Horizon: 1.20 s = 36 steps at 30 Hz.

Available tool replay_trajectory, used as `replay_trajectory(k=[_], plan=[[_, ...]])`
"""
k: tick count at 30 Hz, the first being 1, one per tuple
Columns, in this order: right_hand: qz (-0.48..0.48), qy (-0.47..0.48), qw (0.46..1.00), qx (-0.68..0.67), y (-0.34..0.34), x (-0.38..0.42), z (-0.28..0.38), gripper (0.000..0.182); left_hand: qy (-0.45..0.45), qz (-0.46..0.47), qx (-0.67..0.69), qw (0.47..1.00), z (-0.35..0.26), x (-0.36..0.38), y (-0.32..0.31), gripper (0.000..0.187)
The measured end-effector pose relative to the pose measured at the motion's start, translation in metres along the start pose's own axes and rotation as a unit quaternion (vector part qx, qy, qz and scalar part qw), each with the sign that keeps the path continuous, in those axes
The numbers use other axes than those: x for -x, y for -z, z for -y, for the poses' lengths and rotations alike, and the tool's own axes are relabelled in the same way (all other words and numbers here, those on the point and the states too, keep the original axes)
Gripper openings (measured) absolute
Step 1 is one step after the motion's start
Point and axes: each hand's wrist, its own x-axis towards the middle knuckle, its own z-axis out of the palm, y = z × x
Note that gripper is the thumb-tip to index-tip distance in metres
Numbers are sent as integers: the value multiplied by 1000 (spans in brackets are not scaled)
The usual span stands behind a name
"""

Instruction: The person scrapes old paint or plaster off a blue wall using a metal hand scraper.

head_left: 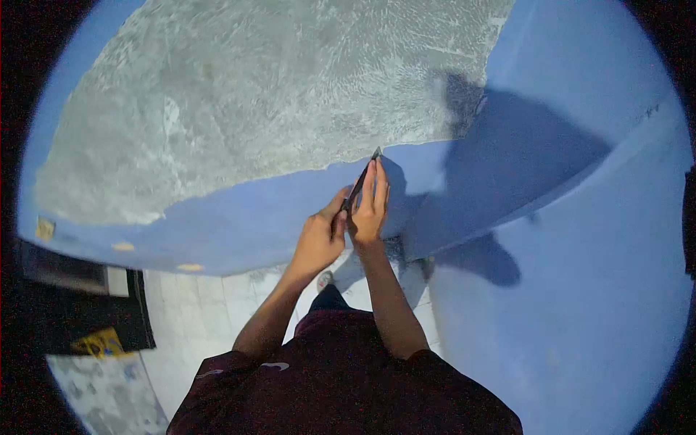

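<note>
Both hands are on a scraper [360,183], a slim dark tool that slants up and to the right, its small metal blade at the lower border of a bare grey plaster patch [275,87]. My left hand [320,236] is closed round the lower end of the handle. Higher up, my right hand [370,209] lies along the tool with its fingers pressed against the shaft near the blade. Below the patch, the blue-painted wall [268,206] runs behind both hands.
A second blue wall [580,304] meets this one on the right, with shadows across the corner. White floor tiles [192,297] lie below. Dark furniture [58,312], a yellow item [101,342] and a mottled grey-white surface [109,391] are at lower left.
</note>
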Motion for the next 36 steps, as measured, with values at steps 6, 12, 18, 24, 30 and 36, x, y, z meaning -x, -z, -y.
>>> replay_trajectory(k=[6,12,18,24,30,36], plan=[[141,62,987,-37,72,58,-72,25,62,-128,-8,990,7,15,-67,28],[475,-17,875,93,133,197,-193,36,46,-216,-4,975,1,6,-97,24],[829,-193,515,99,196,289,-245,69,132,-259,-3,957,12,38,-92,25],[845,-231,478,61,213,329,-220,77,20,-255,12,967,1,16,-71,26],[817,-309,486,9,208,330,-193,83,103,-241,-1,965,28,51,-25,26],[739,-303,601,11,203,319,-135,95,77,-215,46,973,21,55,-19,27]])
